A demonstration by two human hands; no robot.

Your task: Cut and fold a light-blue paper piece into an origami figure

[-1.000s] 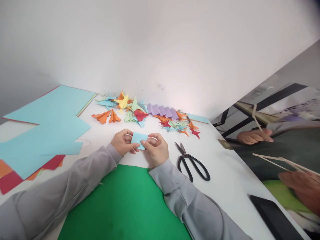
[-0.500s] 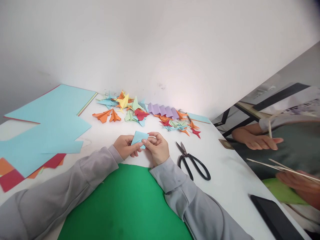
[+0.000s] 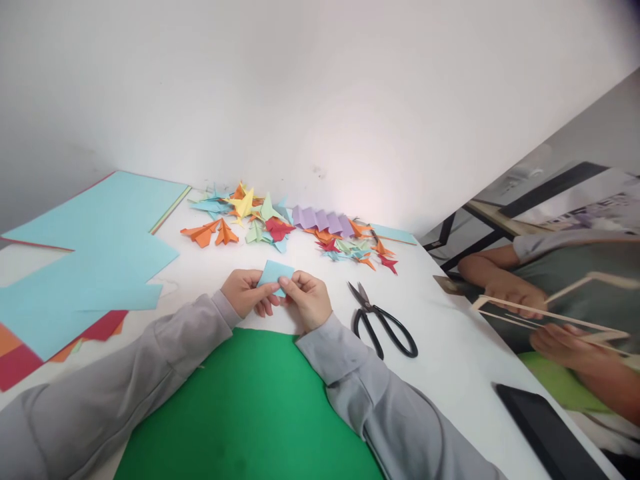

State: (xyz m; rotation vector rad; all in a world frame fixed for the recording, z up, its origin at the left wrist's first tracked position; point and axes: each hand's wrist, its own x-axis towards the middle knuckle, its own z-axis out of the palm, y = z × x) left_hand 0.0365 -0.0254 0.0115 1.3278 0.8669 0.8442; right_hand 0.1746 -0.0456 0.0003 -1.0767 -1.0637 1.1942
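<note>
A small folded piece of light blue paper (image 3: 276, 270) is held up between my two hands, above the white table. My left hand (image 3: 246, 292) pinches its left side, thumb on the front and fingers behind. From the right, my right hand (image 3: 309, 299) grips its lower right edge, the thumb tip close to the left thumb. The fingers behind the paper are partly hidden. Below my wrists lies a green sheet (image 3: 245, 407). Black-handled scissors (image 3: 373, 317) rest on the table to the right of my right hand, blades slightly apart.
Folded paper shapes (image 3: 243, 207) in several colours lie along the wall, beside a pleated purple strip (image 3: 323, 220). Large light blue sheets (image 3: 110, 260) cover the left. A black tablet or phone (image 3: 545, 427) lies at the right edge. Beyond it, a person's hands (image 3: 565, 343) hold thin wooden strips.
My right fingers have come down from the paper's upper right corner to its lower edge, and the paper shows more upright. At right, the other person's hands and strips have moved.
</note>
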